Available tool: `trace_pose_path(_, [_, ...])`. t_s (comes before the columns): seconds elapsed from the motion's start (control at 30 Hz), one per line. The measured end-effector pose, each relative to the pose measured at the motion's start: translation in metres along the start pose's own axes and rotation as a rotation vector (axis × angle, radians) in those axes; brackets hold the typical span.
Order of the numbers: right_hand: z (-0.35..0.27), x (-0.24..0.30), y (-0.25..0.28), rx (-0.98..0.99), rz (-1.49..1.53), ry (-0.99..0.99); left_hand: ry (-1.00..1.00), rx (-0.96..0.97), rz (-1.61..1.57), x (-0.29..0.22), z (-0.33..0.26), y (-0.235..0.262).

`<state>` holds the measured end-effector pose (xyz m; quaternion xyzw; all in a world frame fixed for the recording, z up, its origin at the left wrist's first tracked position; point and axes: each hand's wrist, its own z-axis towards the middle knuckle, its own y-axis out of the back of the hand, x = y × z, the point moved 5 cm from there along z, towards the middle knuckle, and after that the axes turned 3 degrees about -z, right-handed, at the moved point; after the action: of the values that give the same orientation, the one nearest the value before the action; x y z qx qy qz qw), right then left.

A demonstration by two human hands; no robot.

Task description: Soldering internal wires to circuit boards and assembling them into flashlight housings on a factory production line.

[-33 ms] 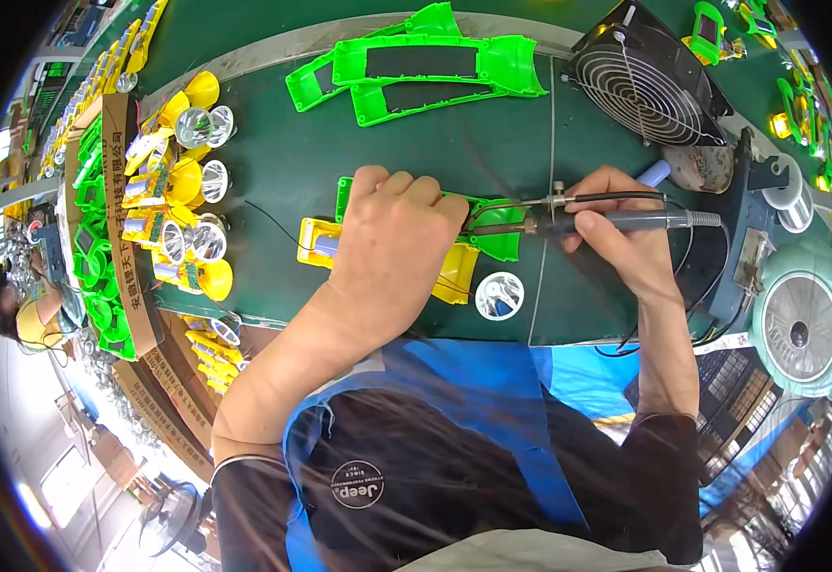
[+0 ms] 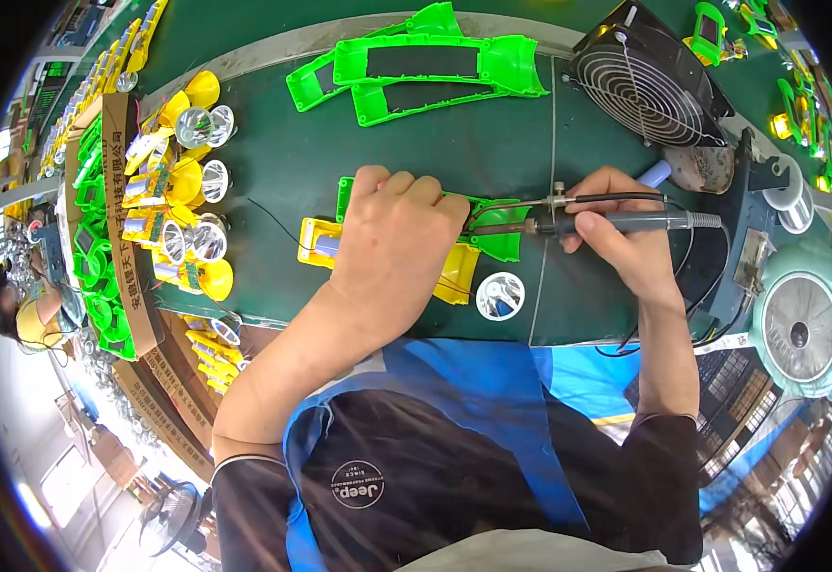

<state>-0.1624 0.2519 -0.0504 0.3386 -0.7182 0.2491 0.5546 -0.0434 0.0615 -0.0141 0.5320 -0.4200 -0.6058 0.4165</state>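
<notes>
At the left, a long cardboard box (image 2: 147, 322) holds a heap of bright green casings (image 2: 101, 243). Along its right side sit yellow lamp housings (image 2: 187, 181) with silver reflectors, loosely piled. Near the middle of the green bench (image 2: 273, 162), a yellow housing (image 2: 318, 238) lies partly under the left hand (image 2: 392, 238), a pale cylinder seated in its open end; a green casing (image 2: 499, 234) lies just behind it, partly covered too. The left hand's fingers curl down over both, their tips hidden, so whether they pinch anything I cannot tell. A loose reflector cup (image 2: 500, 296) stands just right of the yellow housing, something blue showing inside. Farther right, the right hand (image 2: 621, 224) pinches a soldering iron (image 2: 554, 225) between thumb and fingers, its tip pointing in beside the left hand; contact there is unclear.
</notes>
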Motion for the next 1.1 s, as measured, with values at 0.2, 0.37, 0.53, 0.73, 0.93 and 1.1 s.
trace_pose_path(0.2, [-0.002, 0.003, 0.002, 0.004, -0.032, 0.041, 0.025, 0.051, 0.041, -0.003, 0.003, 0.001])
trace_pose_path(0.37, [-0.021, -0.001, 0.01, -0.09, 0.035, 0.129, 0.043, 0.081, 0.07, -0.004, 0.004, 0.0])
trace_pose_path(0.53, [-0.04, -0.008, 0.001, -0.298, 0.152, 0.411, 0.039, 0.076, 0.078, -0.003, 0.005, -0.001])
trace_pose_path(0.73, [-0.042, -0.017, -0.042, -0.284, 0.043, 0.414, 0.028, 0.061, 0.067, -0.003, 0.003, 0.0])
trace_pose_path(0.93, [-0.047, -0.025, -0.02, -0.382, 0.142, 0.42, 0.039, 0.058, 0.09, -0.004, 0.004, 0.001])
trace_pose_path(1.1, [-0.052, -0.034, -0.02, -0.428, 0.205, 0.417, -0.016, -0.025, 0.059, -0.001, -0.004, -0.002])
